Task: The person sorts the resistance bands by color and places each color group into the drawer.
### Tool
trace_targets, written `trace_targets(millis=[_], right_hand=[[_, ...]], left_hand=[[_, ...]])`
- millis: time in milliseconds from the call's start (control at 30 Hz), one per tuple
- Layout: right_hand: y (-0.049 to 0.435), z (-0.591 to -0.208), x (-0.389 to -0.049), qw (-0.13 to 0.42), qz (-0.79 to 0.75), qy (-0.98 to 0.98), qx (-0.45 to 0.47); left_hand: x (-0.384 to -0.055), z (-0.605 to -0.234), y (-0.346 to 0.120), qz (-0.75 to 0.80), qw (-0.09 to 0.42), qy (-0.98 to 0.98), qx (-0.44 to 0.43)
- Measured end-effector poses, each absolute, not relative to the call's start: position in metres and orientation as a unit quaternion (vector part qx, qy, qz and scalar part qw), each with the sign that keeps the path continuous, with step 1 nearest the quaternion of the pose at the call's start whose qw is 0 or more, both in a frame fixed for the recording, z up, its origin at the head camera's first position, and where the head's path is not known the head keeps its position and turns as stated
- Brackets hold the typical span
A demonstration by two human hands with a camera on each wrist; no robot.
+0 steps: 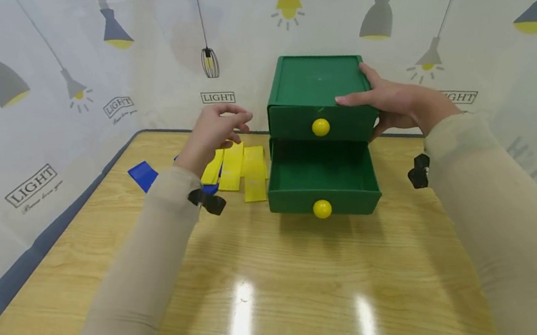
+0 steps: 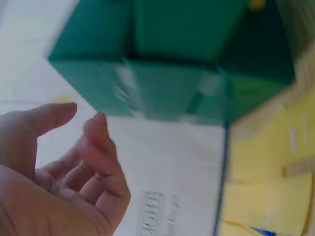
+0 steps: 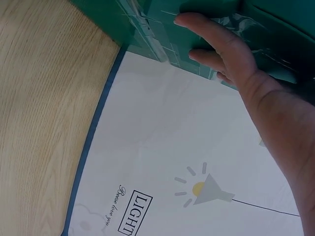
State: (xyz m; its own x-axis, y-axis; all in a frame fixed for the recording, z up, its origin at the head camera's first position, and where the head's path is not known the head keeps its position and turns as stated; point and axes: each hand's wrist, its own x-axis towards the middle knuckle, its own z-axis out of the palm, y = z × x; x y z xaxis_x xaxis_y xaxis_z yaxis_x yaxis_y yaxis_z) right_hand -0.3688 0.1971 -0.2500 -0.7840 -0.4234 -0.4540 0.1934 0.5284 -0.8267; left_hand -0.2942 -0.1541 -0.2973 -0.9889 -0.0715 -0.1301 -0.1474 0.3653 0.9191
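Observation:
A green two-drawer cabinet (image 1: 319, 79) stands at the back of the table with a yellow knob on each drawer. Its upper drawer (image 1: 294, 125) is closed, while the lower drawer (image 1: 290, 199) is pulled out toward me. My right hand (image 1: 397, 100) grips the cabinet's top right edge, thumb on top and fingers against the side. Left of the cabinet, my left hand (image 1: 218, 133) hovers with loosely curled fingers and holds nothing. Several yellow flat strips (image 1: 253, 174) lie below and beside it, partly hidden by the hand. A blue flat piece (image 1: 143, 175) lies farther left.
The wooden table (image 1: 303, 295) extends toward me. A pale wall covering (image 1: 155, 64) printed with hanging lamps stands behind the cabinet and along the left side. Another blue piece (image 1: 210, 188) shows partly beneath the yellow strips.

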Motion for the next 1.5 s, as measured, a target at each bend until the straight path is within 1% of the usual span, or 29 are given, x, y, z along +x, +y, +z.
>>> trace_targets(millis=[100, 233, 367, 533, 667, 833, 1100, 1300, 1500], right_hand=[[0.196, -0.25, -0.369, 0.321, -0.483, 0.812, -0.073], [0.196, -0.251, -0.369, 0.325, -0.489, 0.807, -0.07], [0.195, -0.253, -0.37, 0.325, -0.495, 0.803, -0.067], [0.193, -0.255, -0.37, 0.325, -0.494, 0.804, -0.067], [0.192, -0.254, -0.371, 0.325, -0.493, 0.804, -0.068], [0.193, -0.254, -0.371, 0.326, -0.492, 0.805, -0.067], [0.194, -0.258, -0.371, 0.325, -0.494, 0.804, -0.062], [0.194, -0.259, -0.371, 0.328, -0.497, 0.801, -0.064], [0.195, -0.258, -0.372, 0.326, -0.497, 0.802, -0.067]], left_hand=[[-0.324, -0.318, -0.163, 0.516, 0.085, 0.849, -0.072], [-0.349, -0.348, -0.17, 0.468, 0.141, 0.867, -0.093], [-0.363, -0.374, -0.175, 0.435, 0.168, 0.877, -0.113], [-0.372, -0.397, -0.182, 0.396, 0.169, 0.895, -0.118], [-0.376, -0.407, -0.186, 0.371, 0.171, 0.905, -0.118], [-0.38, -0.411, -0.182, 0.356, 0.173, 0.914, -0.094], [-0.382, -0.412, -0.183, 0.368, 0.164, 0.909, -0.107], [-0.379, -0.399, -0.192, 0.427, 0.145, 0.889, -0.077], [-0.366, -0.359, -0.2, 0.457, 0.096, 0.884, -0.012]])
